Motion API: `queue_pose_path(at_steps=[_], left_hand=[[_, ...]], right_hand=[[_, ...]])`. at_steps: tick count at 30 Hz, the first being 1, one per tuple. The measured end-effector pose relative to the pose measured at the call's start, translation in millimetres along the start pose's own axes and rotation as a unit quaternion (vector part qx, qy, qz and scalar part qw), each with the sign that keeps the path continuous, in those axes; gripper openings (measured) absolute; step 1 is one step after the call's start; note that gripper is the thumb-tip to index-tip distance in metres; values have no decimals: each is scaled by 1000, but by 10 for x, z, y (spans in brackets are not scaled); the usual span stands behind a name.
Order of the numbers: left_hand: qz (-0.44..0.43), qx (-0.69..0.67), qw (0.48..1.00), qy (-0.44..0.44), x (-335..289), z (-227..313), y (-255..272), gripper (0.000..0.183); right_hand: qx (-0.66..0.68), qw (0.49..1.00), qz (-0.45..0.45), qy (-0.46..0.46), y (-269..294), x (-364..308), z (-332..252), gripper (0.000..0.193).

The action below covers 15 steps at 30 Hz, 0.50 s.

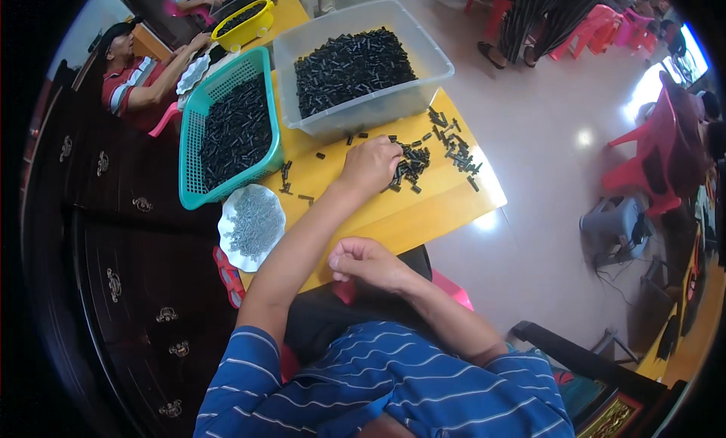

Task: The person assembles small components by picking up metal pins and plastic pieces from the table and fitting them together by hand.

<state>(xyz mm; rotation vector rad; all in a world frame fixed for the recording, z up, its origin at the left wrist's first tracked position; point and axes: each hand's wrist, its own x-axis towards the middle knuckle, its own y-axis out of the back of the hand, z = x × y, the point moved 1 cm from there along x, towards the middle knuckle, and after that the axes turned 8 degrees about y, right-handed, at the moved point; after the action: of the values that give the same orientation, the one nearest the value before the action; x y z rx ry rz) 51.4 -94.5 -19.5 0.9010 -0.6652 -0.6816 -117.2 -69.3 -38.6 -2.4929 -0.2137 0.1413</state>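
Note:
My left hand (370, 166) reaches across the yellow table with its fingers curled down at the edge of a pile of small black cylindrical parts (412, 168). Whether a part is between those fingertips is hidden. Closer to my body, my right hand (368, 264) is held by the table's near edge with fingers curled in and thumb against them; what it holds, if anything, does not show. A scalloped white plate (228, 228) with many thin, clear or silvery small pieces (255, 222) lies left of my left forearm. More black parts (456, 151) are scattered toward the table's right edge.
A clear plastic bin (363, 113) and a green basket (273, 132), both full of black parts, stand beyond my left hand. A yellow basin (265, 26) sits farther back near a seated person (144, 82). Dark drawers (151, 264) line the left; red chairs (654, 147) stand right.

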Motion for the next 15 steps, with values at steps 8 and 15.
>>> queue_pose_path(at_steps=[8, 15], left_hand=[[-17, 71, 997, -13, 108, -19, -39, 10], [-25, 65, 997, -29, 133, 101, -41, 10]], right_hand=[[18, 1000, -11, 20, 32, 14, -42, 14], [1, 999, -15, 31, 80, 23, 20, 12]])
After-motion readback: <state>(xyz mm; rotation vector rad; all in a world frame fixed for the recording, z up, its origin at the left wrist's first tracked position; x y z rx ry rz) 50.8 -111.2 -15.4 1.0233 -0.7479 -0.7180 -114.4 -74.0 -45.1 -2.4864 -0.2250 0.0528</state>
